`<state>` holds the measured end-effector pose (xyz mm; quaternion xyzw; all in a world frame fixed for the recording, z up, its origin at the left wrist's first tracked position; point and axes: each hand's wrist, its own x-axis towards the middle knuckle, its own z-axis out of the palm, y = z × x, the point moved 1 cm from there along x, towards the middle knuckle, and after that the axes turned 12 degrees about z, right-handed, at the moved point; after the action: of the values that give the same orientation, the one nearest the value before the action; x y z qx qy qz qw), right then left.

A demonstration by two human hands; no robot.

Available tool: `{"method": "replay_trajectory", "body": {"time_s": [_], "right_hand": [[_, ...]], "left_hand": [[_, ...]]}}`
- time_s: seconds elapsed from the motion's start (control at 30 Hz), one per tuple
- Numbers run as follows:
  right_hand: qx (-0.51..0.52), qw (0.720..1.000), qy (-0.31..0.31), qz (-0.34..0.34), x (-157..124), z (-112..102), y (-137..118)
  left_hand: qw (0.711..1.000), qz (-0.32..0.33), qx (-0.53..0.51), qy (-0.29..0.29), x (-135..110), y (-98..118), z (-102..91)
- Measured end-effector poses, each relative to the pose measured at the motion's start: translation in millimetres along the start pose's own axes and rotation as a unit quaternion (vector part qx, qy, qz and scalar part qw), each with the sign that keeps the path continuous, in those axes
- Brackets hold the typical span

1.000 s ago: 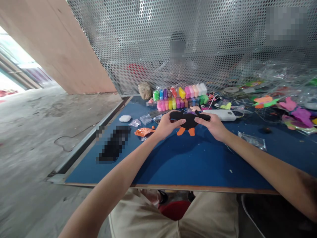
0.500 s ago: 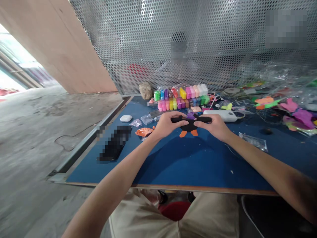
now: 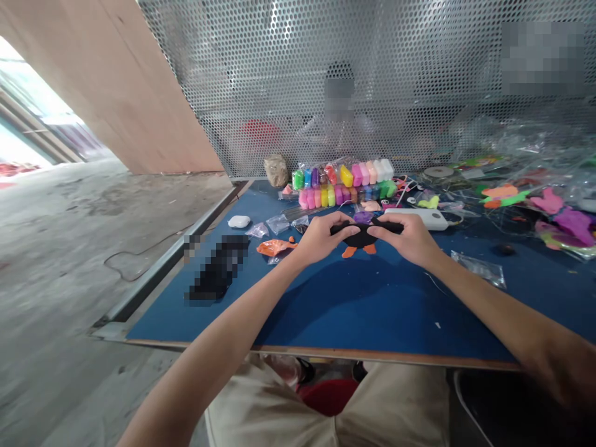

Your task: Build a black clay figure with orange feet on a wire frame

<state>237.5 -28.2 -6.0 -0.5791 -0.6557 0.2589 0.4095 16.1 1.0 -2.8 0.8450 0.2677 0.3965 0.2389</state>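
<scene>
Both of my hands hold a black clay figure (image 3: 361,235) with two orange feet just above the blue table (image 3: 354,298). My left hand (image 3: 321,236) pinches its left end, thumb on top. My right hand (image 3: 406,237) grips its right end with curled fingers. The figure lies nearly flat between them, its upper side partly hidden by my thumbs. A purple clay bit (image 3: 362,216) shows just behind it.
A pack of coloured clay sticks (image 3: 344,183) lies behind the hands. A white oblong box (image 3: 426,217), a white earbud case (image 3: 239,221), an orange clay wrapper (image 3: 274,247), small plastic bags and clay scraps at the right lie around. A perforated metal screen (image 3: 372,81) closes the back.
The black figure has tipped from facing me to lying nearly flat, and both hands have closed in over it. The view has shifted slightly.
</scene>
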Motion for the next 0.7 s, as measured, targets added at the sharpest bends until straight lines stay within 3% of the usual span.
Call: {"method": "replay_trajectory", "body": {"time_s": [0.5, 0.7], "right_hand": [[-0.003, 0.999, -0.025, -0.038, -1.4, 0.4, 0.0], [0.012, 0.998, -0.031, -0.044, -0.8, 0.3, 0.7]], "left_hand": [[0.998, 0.027, -0.05, 0.023, -1.0, -2.4, 3.9], [0.999, 0.039, 0.004, 0.007, -0.5, -3.8, -1.2]]}}
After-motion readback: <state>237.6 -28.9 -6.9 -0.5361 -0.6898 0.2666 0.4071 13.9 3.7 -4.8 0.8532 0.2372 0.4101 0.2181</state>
